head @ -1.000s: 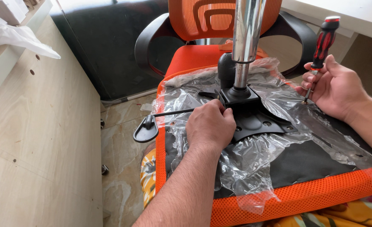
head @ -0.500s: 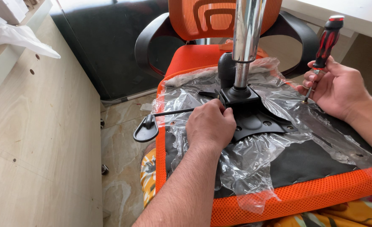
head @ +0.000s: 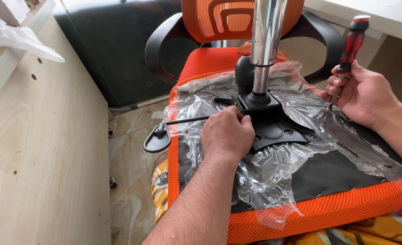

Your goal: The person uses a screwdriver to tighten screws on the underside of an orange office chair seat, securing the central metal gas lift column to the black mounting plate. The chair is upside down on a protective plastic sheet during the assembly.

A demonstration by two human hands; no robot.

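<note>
An orange mesh chair seat [head: 328, 213] lies upside down, covered in clear plastic wrap [head: 273, 168]. A black metal mechanism plate [head: 282, 129] sits on it, with a chrome gas cylinder [head: 265, 41] standing upright in its middle. My left hand [head: 226, 134] rests on the plate's left corner, fingers curled at its edge. A black lever with a paddle handle [head: 158, 136] sticks out to the left. My right hand [head: 362, 93] grips a red-and-black screwdriver [head: 352, 43] held upright, its tip touching the plastic at the seat's right side.
An orange mesh backrest with black armrests [head: 228, 18] stands behind the seat. A light wooden panel [head: 37, 149] lies to the left, with a white plastic bag [head: 19, 41] on it. A tiled floor [head: 128, 177] shows between them. Patterned fabric [head: 360, 233] lies under the seat.
</note>
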